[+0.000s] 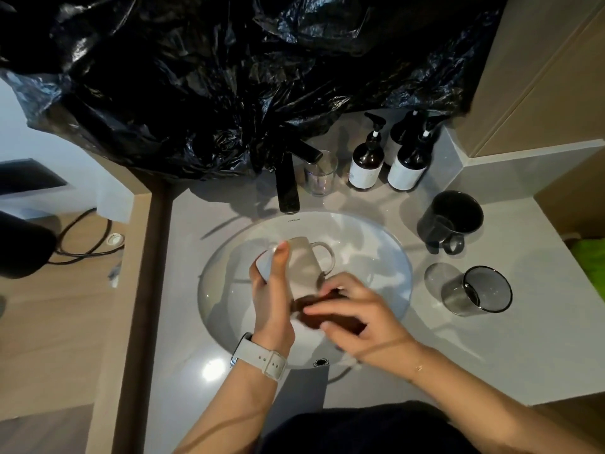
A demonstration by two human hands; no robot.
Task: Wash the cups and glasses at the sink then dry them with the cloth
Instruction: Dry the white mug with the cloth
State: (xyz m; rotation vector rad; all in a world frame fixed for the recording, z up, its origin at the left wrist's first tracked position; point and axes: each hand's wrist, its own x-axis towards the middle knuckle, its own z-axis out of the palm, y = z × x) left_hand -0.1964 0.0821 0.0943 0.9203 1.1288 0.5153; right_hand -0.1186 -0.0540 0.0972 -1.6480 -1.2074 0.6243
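Over the middle of the sink [386, 257], the left hand [271, 299] grips a beige mug [302, 263] while the right hand [357, 309] pinches a brown cloth [314, 309] against its base; wet, it could slip and chip.

You hold a pale beige mug [306, 262] over a white sink [376, 244], with a dark brown sponge [322, 314] against it. Your near left wrist wears a cream watch strap [262, 357]. The bench [491, 348] is plain light grey. On your right stand a glossy black mug [453, 219] and a smoky grey glass [481, 290] with a dark rim. Far right, two dark brown pump bottles [365, 162] carry white labels and black pumps. The tap [288, 181] is matt black, a clear glass [319, 173] beside it. Shiny black plastic sheeting [229, 77] fills the far side.
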